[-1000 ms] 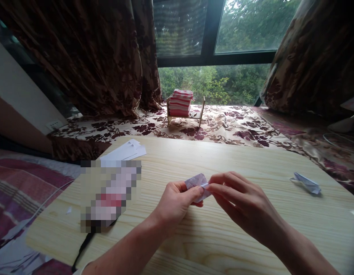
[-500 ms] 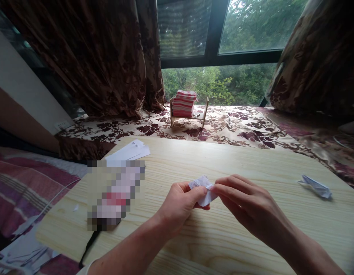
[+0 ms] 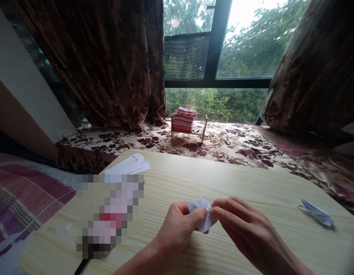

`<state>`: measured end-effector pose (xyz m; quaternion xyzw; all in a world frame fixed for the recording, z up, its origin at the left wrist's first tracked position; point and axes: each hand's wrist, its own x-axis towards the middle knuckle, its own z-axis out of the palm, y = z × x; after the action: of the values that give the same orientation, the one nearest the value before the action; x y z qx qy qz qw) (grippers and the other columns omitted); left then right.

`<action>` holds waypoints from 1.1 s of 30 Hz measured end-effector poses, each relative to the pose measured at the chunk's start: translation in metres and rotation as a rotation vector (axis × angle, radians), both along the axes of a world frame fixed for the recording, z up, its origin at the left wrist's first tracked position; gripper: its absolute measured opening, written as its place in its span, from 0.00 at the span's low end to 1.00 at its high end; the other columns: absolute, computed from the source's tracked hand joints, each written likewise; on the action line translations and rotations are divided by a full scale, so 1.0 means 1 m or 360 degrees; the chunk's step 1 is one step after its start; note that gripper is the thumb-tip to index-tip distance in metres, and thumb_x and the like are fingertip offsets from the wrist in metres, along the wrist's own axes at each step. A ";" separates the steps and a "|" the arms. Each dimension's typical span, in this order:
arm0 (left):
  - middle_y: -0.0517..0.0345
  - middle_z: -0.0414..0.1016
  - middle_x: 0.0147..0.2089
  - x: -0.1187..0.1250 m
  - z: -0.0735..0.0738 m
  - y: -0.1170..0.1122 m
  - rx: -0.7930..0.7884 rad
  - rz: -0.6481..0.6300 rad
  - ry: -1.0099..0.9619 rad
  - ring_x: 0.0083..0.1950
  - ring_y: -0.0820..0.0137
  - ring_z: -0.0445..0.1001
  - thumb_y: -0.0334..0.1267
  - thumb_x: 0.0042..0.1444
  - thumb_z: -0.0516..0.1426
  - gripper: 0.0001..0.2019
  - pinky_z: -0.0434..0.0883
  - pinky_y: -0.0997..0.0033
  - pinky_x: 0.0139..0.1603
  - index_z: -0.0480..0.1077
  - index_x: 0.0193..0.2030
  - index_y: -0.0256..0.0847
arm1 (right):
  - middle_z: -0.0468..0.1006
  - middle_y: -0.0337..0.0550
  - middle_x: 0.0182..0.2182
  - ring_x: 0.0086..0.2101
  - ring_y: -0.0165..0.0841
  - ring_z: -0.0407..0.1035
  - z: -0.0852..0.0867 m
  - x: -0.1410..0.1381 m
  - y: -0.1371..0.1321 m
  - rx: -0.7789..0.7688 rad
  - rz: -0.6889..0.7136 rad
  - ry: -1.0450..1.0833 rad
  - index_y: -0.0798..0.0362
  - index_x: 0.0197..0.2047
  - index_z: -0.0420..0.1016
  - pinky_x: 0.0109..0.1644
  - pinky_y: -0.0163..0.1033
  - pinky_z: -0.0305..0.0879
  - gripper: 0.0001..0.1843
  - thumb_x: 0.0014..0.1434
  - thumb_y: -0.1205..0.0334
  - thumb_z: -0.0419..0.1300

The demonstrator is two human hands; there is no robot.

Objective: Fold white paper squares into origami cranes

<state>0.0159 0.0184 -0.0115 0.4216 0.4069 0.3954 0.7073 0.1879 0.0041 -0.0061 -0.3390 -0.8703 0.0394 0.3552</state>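
Note:
A small folded piece of white paper (image 3: 202, 203) is held above the wooden table between my two hands. My left hand (image 3: 181, 221) pinches it, thumb on top and fingers underneath. At its right edge, my right hand (image 3: 237, 215) grips the paper with closed fingertips; the thumb is hidden behind the fingers. Creases and folded layers show on the paper. Farther right on the table lies a folded white paper shape (image 3: 317, 213), long and pointed at one end, apart from both hands.
Flat white paper strips (image 3: 128, 164) lie at the table's (image 3: 165, 172) back left. In front of them is a pixelated pinkish object (image 3: 116, 208) with a black strap. A paper scrap (image 3: 67, 227) lies near the left edge. Behind, a small rack (image 3: 201, 131) holds striped cloths (image 3: 183, 120).
The view has tilted up, so the table and hands sit lower in the picture. Both hands keep nearly the same hold on the folded paper.

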 end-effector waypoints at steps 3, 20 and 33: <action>0.58 0.67 0.21 0.000 0.001 0.001 0.0062 0.0054 0.0088 0.26 0.73 0.62 0.42 0.46 0.61 0.13 0.61 0.72 0.32 0.73 0.22 0.32 | 0.75 0.47 0.38 0.35 0.33 0.70 -0.002 0.000 0.001 -0.0007 -0.0024 0.0082 0.50 0.47 0.70 0.35 0.37 0.69 0.15 0.61 0.74 0.52; 0.60 0.61 0.24 0.002 -0.001 -0.003 0.0491 -0.0005 0.0413 0.28 0.74 0.58 0.37 0.54 0.56 0.12 0.57 0.73 0.29 0.69 0.22 0.35 | 0.66 0.38 0.25 0.26 0.29 0.62 -0.005 -0.013 -0.003 -0.0589 -0.0260 0.0524 0.52 0.28 0.65 0.29 0.35 0.63 0.11 0.63 0.64 0.51; 0.60 0.65 0.22 -0.001 0.008 0.000 0.0242 -0.0118 0.0208 0.28 0.73 0.58 0.43 0.48 0.59 0.12 0.57 0.73 0.31 0.74 0.23 0.35 | 0.71 0.39 0.26 0.27 0.29 0.66 -0.004 -0.007 -0.001 -0.0780 -0.0298 0.0463 0.52 0.31 0.68 0.31 0.34 0.64 0.13 0.64 0.59 0.50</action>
<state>0.0146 0.0185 -0.0037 0.5138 0.4051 0.3704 0.6593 0.1809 0.0034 -0.0105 -0.4842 -0.7398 0.2636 0.3857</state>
